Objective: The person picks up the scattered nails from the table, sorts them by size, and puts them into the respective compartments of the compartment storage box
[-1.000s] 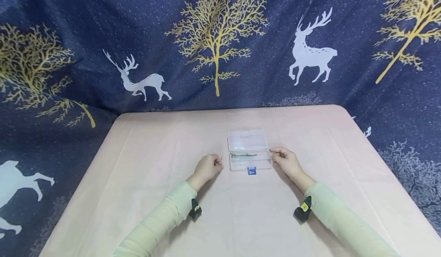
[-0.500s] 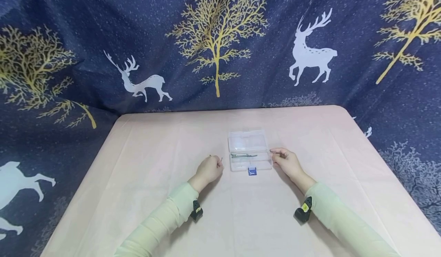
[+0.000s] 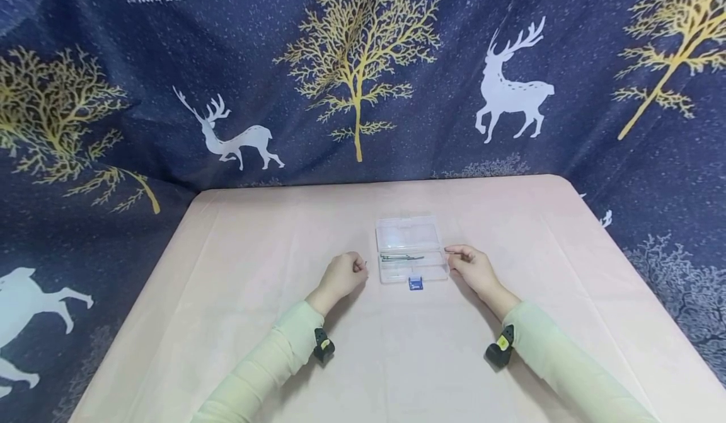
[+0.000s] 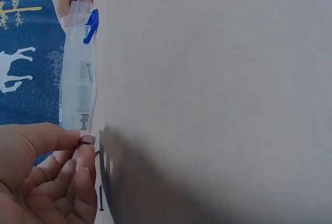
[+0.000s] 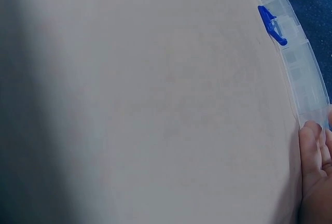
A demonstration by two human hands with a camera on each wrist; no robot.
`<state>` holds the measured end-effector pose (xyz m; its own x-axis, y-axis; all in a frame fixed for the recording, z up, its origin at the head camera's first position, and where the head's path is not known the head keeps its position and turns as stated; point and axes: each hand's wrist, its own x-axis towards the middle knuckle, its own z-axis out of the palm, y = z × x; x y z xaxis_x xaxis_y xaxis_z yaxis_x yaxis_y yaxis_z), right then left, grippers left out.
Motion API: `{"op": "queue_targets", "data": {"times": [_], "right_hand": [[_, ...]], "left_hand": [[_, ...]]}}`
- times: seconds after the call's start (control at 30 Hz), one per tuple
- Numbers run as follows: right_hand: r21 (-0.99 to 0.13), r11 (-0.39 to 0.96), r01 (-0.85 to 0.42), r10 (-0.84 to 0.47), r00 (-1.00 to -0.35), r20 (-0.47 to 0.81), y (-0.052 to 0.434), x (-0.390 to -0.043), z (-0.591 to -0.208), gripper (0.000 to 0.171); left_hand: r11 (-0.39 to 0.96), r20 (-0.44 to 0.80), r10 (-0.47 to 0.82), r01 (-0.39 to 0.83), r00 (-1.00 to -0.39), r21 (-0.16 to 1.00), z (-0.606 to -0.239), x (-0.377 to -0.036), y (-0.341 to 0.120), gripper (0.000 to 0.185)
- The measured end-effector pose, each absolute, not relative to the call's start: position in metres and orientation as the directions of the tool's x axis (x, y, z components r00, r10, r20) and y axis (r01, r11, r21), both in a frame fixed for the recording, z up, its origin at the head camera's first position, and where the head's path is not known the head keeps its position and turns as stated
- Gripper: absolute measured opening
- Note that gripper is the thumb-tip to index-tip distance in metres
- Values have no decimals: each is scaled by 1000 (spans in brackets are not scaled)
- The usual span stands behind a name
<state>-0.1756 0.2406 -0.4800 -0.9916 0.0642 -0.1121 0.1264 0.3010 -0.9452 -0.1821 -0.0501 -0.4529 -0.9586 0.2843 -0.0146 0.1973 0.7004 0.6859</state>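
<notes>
My left hand (image 3: 340, 275) is just left of a clear plastic box (image 3: 414, 273). Its thumb and forefinger pinch a small dark nail (image 4: 84, 142), mostly hidden by the fingertips. Another nail (image 4: 101, 198) shows beside the curled fingers, near the table. The box lies with its lid (image 3: 407, 232) folded back and its blue latch (image 3: 416, 283) facing me. Several thin metal nails (image 3: 399, 257) lie in its rear compartment. At the box's right end, my right hand (image 3: 476, 272) holds the edge with thumb and fingers.
A pale pink cloth covers the table (image 3: 408, 360). Behind it hangs a dark blue curtain (image 3: 420, 133) with deer and trees. Each wrist carries a small black camera (image 3: 324, 347).
My left hand has turned slightly; the thin nail end that stuck up behind it half a second ago no longer shows. The right hand and the box stay put.
</notes>
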Motion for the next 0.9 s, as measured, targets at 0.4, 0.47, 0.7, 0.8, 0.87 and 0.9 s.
{"op": "queue_targets", "data": {"times": [0.4,0.47,0.7,0.8,0.87,0.9], "right_hand": [[-950,285,125,74,-991,-109,240,-177,-482,32],[-951,282,128,76,-991,-111,240,-177,-482,32],[-952,275,133,76,-990,-117,240,-176,-482,32],[-951,279,133,71,-990,-118,240,-176,-482,33],[-950,282,135,72,-990,-119,240,-176,-482,33],[-950,283,136,74,-990,-120,240,-177,-482,33]], "left_hand": [[479,-64,250,66,-966,876,-456,-186,-49,11],[430,-71,239,40,-968,902,-458,-187,-47,10],[302,-109,206,-43,-972,952,-461,-189,-40,9],[302,-116,203,-51,-972,952,-460,-189,-37,9],[310,-116,205,-48,-972,950,-459,-189,-35,10],[311,-116,204,-49,-972,949,-459,-189,-34,10]]}}
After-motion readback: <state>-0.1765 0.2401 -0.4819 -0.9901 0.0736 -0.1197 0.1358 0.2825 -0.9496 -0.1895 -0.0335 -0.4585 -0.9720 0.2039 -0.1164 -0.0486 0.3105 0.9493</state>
